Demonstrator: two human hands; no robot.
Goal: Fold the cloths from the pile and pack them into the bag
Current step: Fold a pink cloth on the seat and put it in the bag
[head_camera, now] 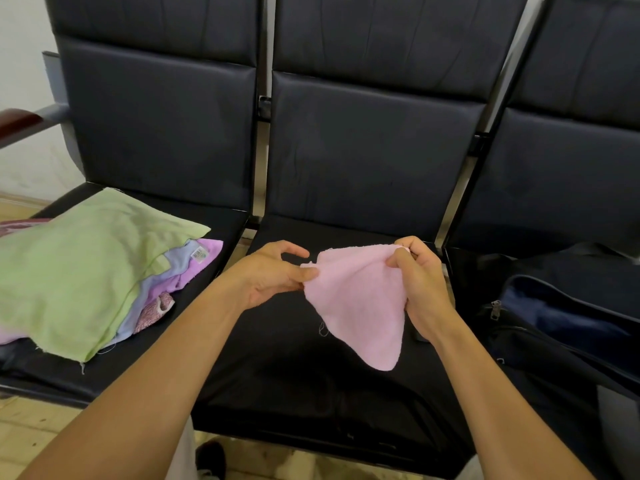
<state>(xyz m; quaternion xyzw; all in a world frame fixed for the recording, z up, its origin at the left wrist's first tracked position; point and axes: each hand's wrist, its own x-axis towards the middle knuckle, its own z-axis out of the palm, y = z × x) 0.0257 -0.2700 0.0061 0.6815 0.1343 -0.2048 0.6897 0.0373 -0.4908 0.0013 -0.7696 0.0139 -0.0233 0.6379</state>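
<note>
From the head camera I see a pink cloth (360, 299) held up in the air over the middle seat (311, 358) of a row of dark padded chairs. My left hand (273, 275) pinches the cloth's left corner between thumb and forefinger, the other fingers loosely curled above it. My right hand (417, 271) grips the upper right corner, fingers curled round the fabric with the thumb pressed on its front. The top edge stretches between the two hands, running left to right and rising a little to the right. Below that edge the cloth narrows to a rounded point that hangs down and toward me, so its long axis runs from the hands to that near tip. The fabric looks like soft, nappy terry, with raw edges and a loose thread trailing off the lower left side.

On the left seat (221, 223) lies the pile of cloths (86, 271): a flat pale green cloth (76, 265) on top, its weave smooth, with lilac, light blue and a patterned pink layer poking out at its right edge. A small printed label (200, 253) shows on the blue one.

On the right seat sits a dark navy bag (568, 320), unzipped, its mouth gaping toward the left, with a metal zip pull (495, 308) at the near end. The chair upholstery is smooth, faintly creased leatherette on metal frames.
</note>
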